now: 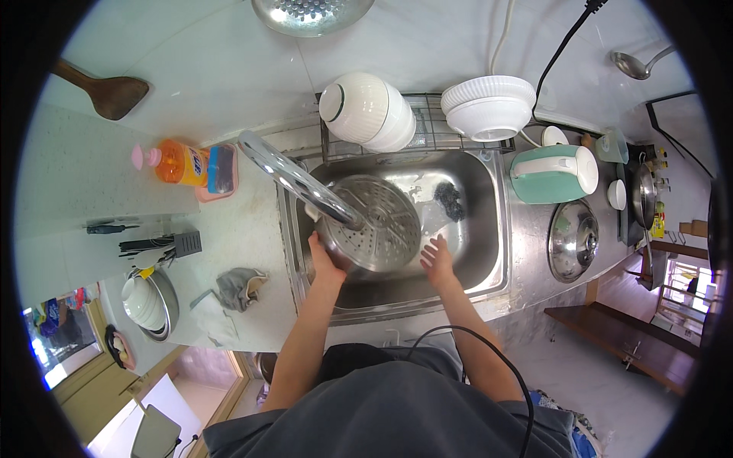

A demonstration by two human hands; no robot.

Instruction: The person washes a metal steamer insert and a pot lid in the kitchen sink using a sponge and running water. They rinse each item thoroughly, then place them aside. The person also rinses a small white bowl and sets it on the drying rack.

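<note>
A round perforated stainless-steel steamer [395, 240], tilted, is inside the steel sink [484, 275] under the chrome faucet [286, 174]. My left hand [326, 264] grips its lower left side, with some fingers hidden by the metal. Beside its right edge, my right hand [438, 262] is spread with nothing in it, apart from the steamer. A dark scouring pad [450, 201] lies on the wet sink floor to the upper right. Part of the steamer is covered by the faucet.
Behind the sink, a wire rack [426, 123] bears white bowls [366, 111]. A green kettle [550, 174] and a glass lid [574, 240] stand to the right. Leftward are an orange soap bottle [177, 163], sponge [221, 169], grey cloth [237, 288] and knife holder [188, 244].
</note>
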